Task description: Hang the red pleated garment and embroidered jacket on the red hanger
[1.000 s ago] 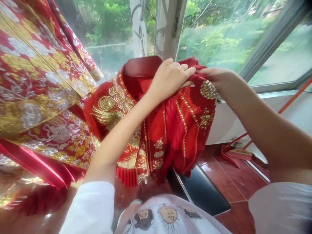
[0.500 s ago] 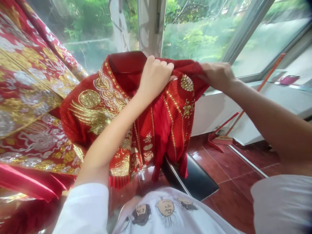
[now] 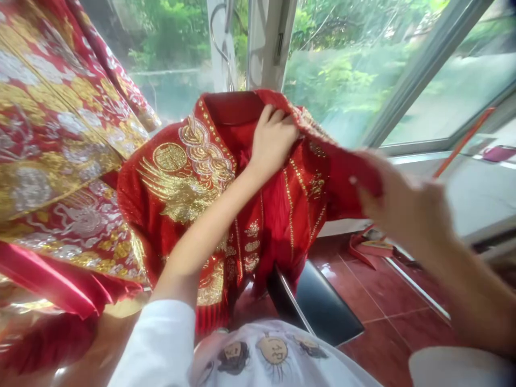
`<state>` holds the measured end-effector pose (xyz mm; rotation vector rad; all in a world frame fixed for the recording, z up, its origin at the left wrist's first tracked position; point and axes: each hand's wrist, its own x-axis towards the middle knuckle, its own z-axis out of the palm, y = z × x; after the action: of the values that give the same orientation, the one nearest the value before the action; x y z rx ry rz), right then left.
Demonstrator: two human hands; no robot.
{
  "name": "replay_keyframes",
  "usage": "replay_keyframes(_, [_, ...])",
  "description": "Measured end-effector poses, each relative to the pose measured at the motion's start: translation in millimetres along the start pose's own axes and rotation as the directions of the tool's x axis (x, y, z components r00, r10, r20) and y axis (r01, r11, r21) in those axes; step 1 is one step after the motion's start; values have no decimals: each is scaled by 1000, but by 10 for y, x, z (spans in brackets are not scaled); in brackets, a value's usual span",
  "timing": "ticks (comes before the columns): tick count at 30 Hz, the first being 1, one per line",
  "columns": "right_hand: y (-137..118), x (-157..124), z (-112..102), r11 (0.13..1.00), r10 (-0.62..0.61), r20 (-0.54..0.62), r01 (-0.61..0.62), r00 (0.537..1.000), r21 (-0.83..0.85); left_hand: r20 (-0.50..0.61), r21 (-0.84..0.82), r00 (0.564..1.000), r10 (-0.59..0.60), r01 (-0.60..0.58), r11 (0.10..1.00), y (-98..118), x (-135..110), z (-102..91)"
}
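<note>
Plainly, closest to you is your own white cloth shirt (image 3: pixel 276 352) printed with cartoon heads. Beyond it, your left hand (image 3: pixel 276 137) has its fingers clamped on the front edge, near the collar, of a red cloth jacket (image 3: pixel 189 188) embroidered in gold and silver. Your right hand (image 3: pixel 409 207) is blurred, its fingers closed on the jacket's outstretched sleeve (image 3: pixel 349 185). The jacket hangs before you with its front open; just left of it hangs a red costume (image 3: pixel 76 156) densely worked in gold and silver. Behind and below the jacket you see a smooth black pad (image 3: pixel 332 314), then dark red floor tiles (image 3: pixel 395 306). Farther off are a curved metal hook (image 3: pixel 220 48) and glass windows (image 3: pixel 342 102) showing green foliage.
</note>
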<state>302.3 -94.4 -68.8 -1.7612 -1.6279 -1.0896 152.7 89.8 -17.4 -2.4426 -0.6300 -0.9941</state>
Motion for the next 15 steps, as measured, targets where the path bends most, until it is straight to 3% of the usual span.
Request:
replay_keyframes(2, [-274, -170, 157, 988, -115, -48, 120, 992, 102, -44, 22, 998, -35, 36, 999, -13, -71, -3])
replay_keyframes(5, [-563, -352, 564, 976, -116, -104, 133, 988, 174, -41, -47, 999, 32, -34, 998, -60, -159, -56])
replay_keyframes(10, [-755, -491, 1054, 970, 55, -57, -40, 997, 238, 35, -126, 994, 107, -102, 987, -96, -216, -269])
replay_keyframes(15, [-611, -601, 1075, 887, 246, -8, -222, 969, 404, 194, -39, 978, 70, -64, 997, 50, -251, -408])
